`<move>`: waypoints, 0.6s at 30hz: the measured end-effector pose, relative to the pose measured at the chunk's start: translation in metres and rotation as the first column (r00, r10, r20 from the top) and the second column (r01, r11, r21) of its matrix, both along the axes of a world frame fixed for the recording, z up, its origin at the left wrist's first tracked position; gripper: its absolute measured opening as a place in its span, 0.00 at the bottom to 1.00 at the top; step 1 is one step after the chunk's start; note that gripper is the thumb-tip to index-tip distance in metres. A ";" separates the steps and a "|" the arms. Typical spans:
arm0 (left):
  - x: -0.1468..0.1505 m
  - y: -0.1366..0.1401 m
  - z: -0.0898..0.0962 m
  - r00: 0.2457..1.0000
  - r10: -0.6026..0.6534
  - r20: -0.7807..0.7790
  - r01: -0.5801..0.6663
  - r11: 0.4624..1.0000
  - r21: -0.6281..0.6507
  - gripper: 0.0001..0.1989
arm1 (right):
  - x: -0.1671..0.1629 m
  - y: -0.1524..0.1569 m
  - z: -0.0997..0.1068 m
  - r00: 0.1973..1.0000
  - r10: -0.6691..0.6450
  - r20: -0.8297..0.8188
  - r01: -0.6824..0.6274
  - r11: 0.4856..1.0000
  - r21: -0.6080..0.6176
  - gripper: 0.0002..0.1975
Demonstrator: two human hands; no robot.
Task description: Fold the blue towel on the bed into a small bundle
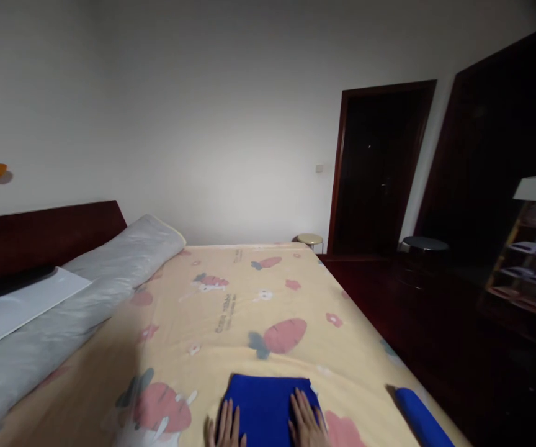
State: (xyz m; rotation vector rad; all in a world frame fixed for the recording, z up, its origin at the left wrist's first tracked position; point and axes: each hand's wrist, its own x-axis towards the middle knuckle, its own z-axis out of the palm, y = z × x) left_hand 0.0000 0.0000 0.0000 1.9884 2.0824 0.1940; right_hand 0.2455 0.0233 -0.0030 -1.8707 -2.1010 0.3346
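Observation:
A blue cloth (265, 406) lies flat on the bed, near the bottom of the head view; its lower part runs out of the picture. My left hand (227, 427) rests on the cloth's left side with the fingers stretched out. On the right side, my right hand (307, 422) lies flat with its fingers extended, close to a small white tag at the cloth's edge. Neither hand grips anything. To the right, a second blue cloth item (422, 417), long and narrow, lies near the bed's edge.
The bed (231, 347) has a yellow sheet printed with carrots and flowers. A long grey pillow (123, 261) and a white flat object (26, 304) lie at the left by the dark headboard (49, 233). Stools (425, 244), a door (379, 174) and a shoe rack (528, 248) stand beyond.

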 end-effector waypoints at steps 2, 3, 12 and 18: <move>0.019 0.010 0.007 0.997 -0.072 0.028 0.073 0.996 -0.052 0.32 | -0.020 0.001 0.003 0.987 0.157 -0.042 -0.159 0.986 -0.052 0.27; 0.027 0.015 0.012 0.992 -0.113 0.048 0.116 0.990 -0.077 0.32 | -0.027 0.001 0.004 0.975 0.211 -0.061 -0.216 0.973 -0.078 0.27; -0.017 0.040 0.054 0.986 0.067 -0.150 -0.064 0.998 0.023 0.26 | 0.027 0.010 0.020 0.998 -0.057 0.006 0.057 0.992 -0.116 0.31; -0.012 0.063 0.058 0.978 0.184 -0.100 -0.184 0.983 0.012 0.28 | 0.028 0.008 0.019 0.996 -0.083 0.025 0.086 0.988 -0.126 0.30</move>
